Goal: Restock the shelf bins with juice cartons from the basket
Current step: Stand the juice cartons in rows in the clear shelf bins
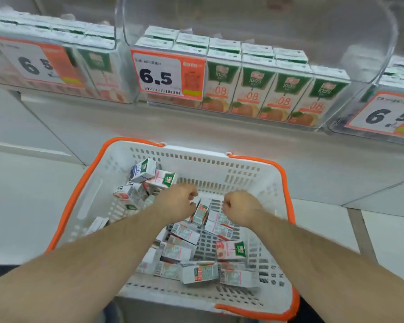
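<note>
Curled around an upright juice carton point(202, 211), left hand point(176, 201), fingers bent at the carton's top edge, carton standing tilted among the loose ones. Clenched into a fist, right hand point(239, 207), just beside that same carton on its right; whether anything sits inside the fist, impossible to tell. Both forearms stretched forward and down into the basket point(219, 159), white plastic with slotted walls and orange handles point(281, 178) folded along the rim.

Scattered across the basket floor, more small cartons point(184, 250), lying flat or at angles, most heaped toward the near side and middle. Another cluster against the left wall, with one blue-and-green carton point(142, 170) propped highest near the far left corner. Bare slotted floor at the right side.

Beyond the basket, a pale shelf ledge, and on it a clear plastic bin point(364, 66) packed with rows of green-topped juice cartons point(250, 89) standing upright, orange fruit printed low on their fronts. On the bin's front left, a price tag point(160, 75) reading 6.5. Similar bins to the left point(51, 54) and right point(394, 101), each with its own 6.5 tag, partly cut off at the edges.
</note>
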